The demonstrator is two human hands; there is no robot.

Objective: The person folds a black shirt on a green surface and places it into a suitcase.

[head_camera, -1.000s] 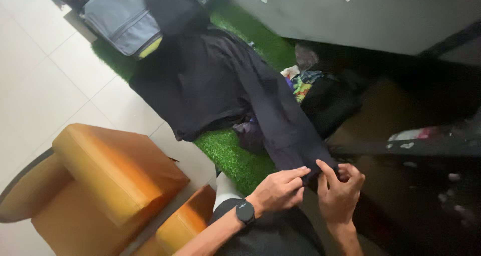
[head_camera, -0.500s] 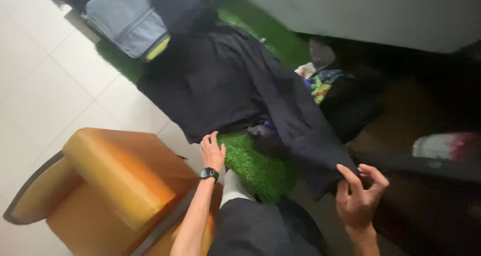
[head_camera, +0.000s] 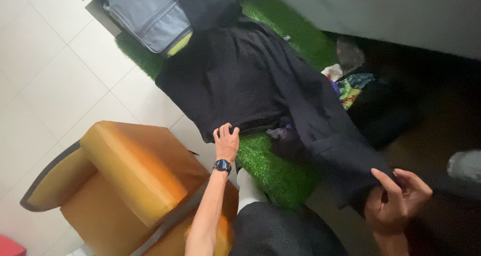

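Now the dark shirt (head_camera: 250, 80) is pinched at its hem by the left hand (head_camera: 226, 142), its sleeve end by the right hand (head_camera: 396, 198), so it is kept flat on the green mat (head_camera: 275, 168).

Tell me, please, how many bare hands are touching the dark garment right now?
2. The left hand grips the lower edge of the dark garment, beside the green turf. The right hand pinches the sleeve end at lower right. No other hands are visible.
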